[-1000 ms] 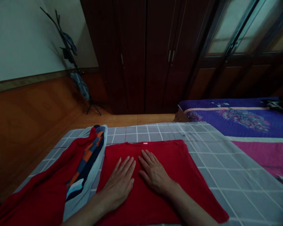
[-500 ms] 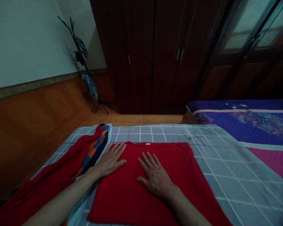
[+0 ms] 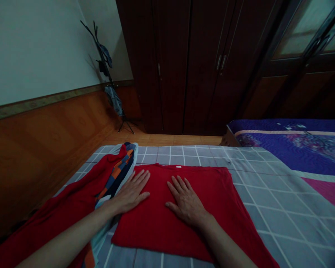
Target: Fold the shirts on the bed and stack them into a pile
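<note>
A red garment [image 3: 156, 227] lies spread flat on a grey checked bedsheet [image 3: 268, 190], with a small white tag at its far edge. My left hand [image 3: 132, 193] rests palm down on the garment's left side, fingers stretched out. Flat on its middle lies my right hand [image 3: 187, 201], fingers spread. Neither hand grips anything. Left of the garment, partly under my left forearm, is a heap of clothes [image 3: 80, 193], red with a blue and orange patterned piece and a pale one.
Beyond the bed stands a dark wooden wardrobe [image 3: 170, 74]. A coat rack [image 3: 103, 56] with hanging items is in the far left corner. On the right is another bed surface with a purple and pink floral cover [image 3: 296, 145].
The view has shifted a little, so the room appears further right. Both hands remain flat on the red garment, and more sheet shows below its near edge.
</note>
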A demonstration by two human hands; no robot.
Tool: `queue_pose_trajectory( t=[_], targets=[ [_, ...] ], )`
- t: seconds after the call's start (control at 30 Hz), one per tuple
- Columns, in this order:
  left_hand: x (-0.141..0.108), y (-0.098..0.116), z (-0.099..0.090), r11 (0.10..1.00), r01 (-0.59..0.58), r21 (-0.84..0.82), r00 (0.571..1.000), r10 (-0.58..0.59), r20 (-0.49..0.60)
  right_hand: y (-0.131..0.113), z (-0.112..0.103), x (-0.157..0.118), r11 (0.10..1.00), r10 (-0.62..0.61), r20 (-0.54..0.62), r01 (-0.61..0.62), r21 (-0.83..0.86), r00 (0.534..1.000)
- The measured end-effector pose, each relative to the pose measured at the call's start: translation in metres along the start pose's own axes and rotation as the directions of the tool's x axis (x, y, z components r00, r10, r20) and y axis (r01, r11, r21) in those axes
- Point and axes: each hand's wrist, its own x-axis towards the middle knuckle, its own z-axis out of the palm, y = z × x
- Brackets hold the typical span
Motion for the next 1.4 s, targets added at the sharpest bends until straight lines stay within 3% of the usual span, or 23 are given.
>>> queue_pose_trajectory(
  t=[0.07,0.17,0.33,0.47,0.57,0.67,0.9,1.1,1.23,1.3,1.4],
  targets=[
    [-0.006,0.002,0.000,1.000,-0.005,0.008,1.000,0.005,0.002,0.000,0.001,-0.001,1.000,-0.002,-0.014,0.002,0.014,1.000],
    [-0.007,0.012,-0.002,0.993,0.100,0.055,0.993,-0.096,-0.071,-0.002,0.001,-0.002,0.999,0.001,-0.026,0.000,0.032,1.000],
    [0.005,0.070,-0.001,0.998,-0.062,0.006,0.993,0.062,-0.100,-0.008,-0.017,-0.007,0.999,0.042,-0.035,-0.042,0.013,0.999],
    [0.009,0.101,0.014,0.999,-0.040,-0.028,0.995,0.037,-0.095,0.009,-0.038,-0.013,0.979,0.194,-0.023,-0.195,-0.051,0.981],
    [0.008,0.101,0.022,0.999,-0.043,-0.014,0.992,0.041,-0.121,0.035,-0.042,-0.015,0.932,0.337,-0.095,-0.346,-0.107,0.937],
    [0.007,0.097,0.026,0.999,-0.053,0.002,0.987,0.052,-0.154,0.052,-0.036,-0.015,0.905,0.386,-0.163,-0.407,-0.125,0.908],
    [0.008,0.098,0.027,0.999,-0.038,-0.001,0.987,0.038,-0.159,0.053,-0.016,-0.011,0.929,0.314,-0.228,-0.348,-0.128,0.922],
    [0.006,0.094,0.022,0.998,-0.021,-0.057,0.996,0.016,-0.091,0.070,-0.018,-0.015,0.855,0.442,-0.290,-0.496,-0.149,0.849],
    [0.006,0.098,0.015,0.994,0.044,-0.096,0.995,-0.052,-0.080,0.067,-0.021,-0.015,0.804,0.510,-0.340,-0.579,-0.137,0.790],
    [0.013,0.109,0.009,0.994,0.013,-0.112,0.995,-0.024,-0.093,0.057,-0.019,-0.013,0.855,0.438,-0.319,-0.499,-0.142,0.841],
    [0.030,0.125,0.004,0.989,-0.073,-0.125,0.994,0.062,-0.089,0.041,-0.011,-0.010,0.959,0.205,-0.221,-0.240,-0.148,0.953]
  ],
)
